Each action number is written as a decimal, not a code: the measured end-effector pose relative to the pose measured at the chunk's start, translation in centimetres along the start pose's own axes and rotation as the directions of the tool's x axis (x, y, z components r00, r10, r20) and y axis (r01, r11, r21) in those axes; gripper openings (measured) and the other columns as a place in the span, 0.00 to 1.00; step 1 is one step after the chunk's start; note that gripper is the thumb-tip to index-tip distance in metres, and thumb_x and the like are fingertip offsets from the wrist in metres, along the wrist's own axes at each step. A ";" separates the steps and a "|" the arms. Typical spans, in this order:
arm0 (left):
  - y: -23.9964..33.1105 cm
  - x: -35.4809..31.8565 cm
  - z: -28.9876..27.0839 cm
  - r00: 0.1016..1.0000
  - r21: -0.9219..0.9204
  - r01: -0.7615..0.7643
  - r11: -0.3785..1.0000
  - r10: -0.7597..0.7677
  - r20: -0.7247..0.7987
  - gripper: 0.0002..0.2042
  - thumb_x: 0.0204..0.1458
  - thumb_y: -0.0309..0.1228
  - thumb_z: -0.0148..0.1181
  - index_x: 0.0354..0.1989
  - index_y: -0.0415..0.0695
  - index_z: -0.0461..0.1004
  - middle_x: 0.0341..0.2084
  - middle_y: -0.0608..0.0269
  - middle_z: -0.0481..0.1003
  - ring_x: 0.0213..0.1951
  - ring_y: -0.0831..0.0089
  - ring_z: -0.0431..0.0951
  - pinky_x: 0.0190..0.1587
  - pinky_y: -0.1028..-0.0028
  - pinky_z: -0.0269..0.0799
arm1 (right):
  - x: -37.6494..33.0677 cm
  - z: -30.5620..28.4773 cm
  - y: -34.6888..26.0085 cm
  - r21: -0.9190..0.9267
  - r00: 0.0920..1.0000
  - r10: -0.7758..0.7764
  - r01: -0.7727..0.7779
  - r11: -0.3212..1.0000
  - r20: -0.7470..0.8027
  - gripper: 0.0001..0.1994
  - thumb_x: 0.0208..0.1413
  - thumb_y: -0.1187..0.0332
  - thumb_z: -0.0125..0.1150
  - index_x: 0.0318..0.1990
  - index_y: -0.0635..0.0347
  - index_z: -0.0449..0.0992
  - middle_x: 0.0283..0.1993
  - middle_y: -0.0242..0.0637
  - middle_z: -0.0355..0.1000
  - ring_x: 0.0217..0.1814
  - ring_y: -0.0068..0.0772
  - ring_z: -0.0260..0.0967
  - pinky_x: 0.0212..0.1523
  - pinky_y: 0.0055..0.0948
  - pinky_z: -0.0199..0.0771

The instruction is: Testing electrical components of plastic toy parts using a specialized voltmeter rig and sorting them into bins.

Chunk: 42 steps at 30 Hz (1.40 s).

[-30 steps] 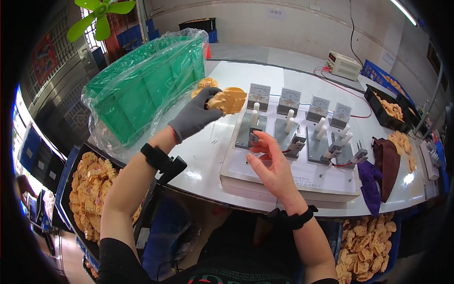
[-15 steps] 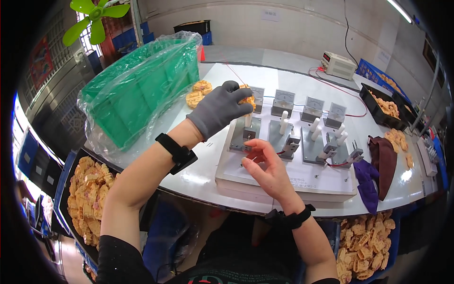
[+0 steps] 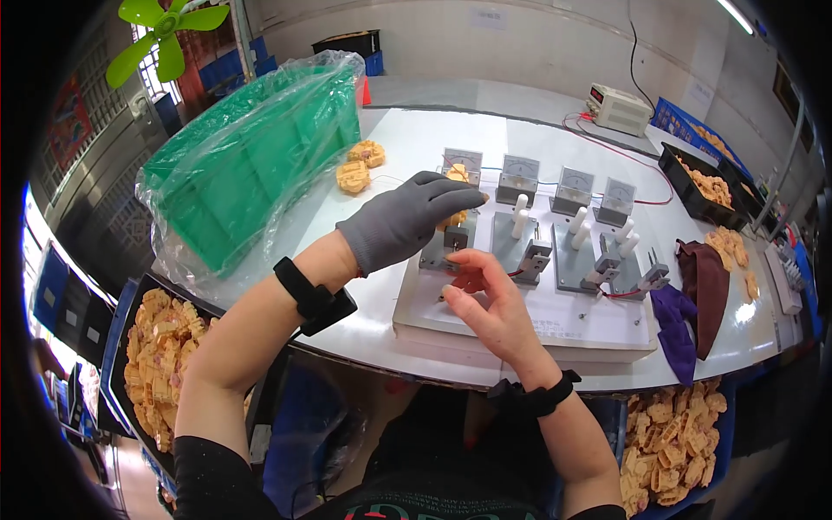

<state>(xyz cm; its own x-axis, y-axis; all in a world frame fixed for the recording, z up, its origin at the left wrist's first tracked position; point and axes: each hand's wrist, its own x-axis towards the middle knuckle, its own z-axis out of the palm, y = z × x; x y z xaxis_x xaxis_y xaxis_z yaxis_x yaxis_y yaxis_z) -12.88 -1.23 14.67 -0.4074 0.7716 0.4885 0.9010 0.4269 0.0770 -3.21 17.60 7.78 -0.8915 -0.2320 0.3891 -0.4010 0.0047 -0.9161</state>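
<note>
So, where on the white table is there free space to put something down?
The white table is bare between the bagged green crate and the meter fixtures, past the two tan parts. Another free patch lies behind the meters, before the power supply. It is crowded at the white fixture board, where the gloved left hand and bare right hand work.

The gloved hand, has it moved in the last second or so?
Yes. The gloved left hand has come from the tan parts near the green crate rightward to the leftmost fixture on the white board.
</note>
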 end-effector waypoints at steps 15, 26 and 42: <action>-4.8 -2.4 -1.1 0.912 -0.197 0.360 0.912 -0.388 -0.133 0.29 0.50 0.20 0.54 0.65 0.43 0.62 0.57 0.52 0.70 0.60 0.58 0.70 0.62 0.66 0.66 | -0.9 0.8 0.1 -0.274 0.944 -0.209 0.137 0.952 -0.255 0.23 0.55 0.74 0.62 0.59 0.59 0.66 0.54 0.38 0.63 0.47 0.28 0.66 0.47 0.29 0.68; -18.4 -4.4 1.2 0.348 0.492 0.757 0.430 -0.902 0.254 0.38 0.44 0.37 0.66 0.68 0.53 0.60 0.68 0.51 0.56 0.67 0.54 0.60 0.66 0.63 0.61 | -2.5 -1.7 -1.8 -0.400 0.994 -0.047 0.002 0.917 -0.102 0.05 0.54 0.77 0.62 0.38 0.63 0.77 0.33 0.39 0.73 0.32 0.33 0.72 0.33 0.26 0.71; -18.4 -8.2 1.8 0.218 -0.135 0.969 0.208 -0.974 0.066 0.25 0.54 0.38 0.60 0.59 0.47 0.63 0.49 0.53 0.71 0.49 0.64 0.77 0.45 0.66 0.78 | -2.4 -1.6 -1.7 -0.366 0.992 -0.119 0.094 0.926 -0.045 0.06 0.51 0.76 0.65 0.37 0.62 0.78 0.34 0.38 0.75 0.37 0.36 0.72 0.37 0.29 0.72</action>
<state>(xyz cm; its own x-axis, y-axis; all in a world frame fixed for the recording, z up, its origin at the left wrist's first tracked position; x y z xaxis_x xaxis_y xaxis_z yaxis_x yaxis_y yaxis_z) -26.39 -14.59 7.72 -0.9760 -0.2161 -0.0257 -0.1871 0.7726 0.6066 -0.76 19.66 8.55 -0.8462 -0.1868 0.4991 -0.5324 0.3389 -0.7757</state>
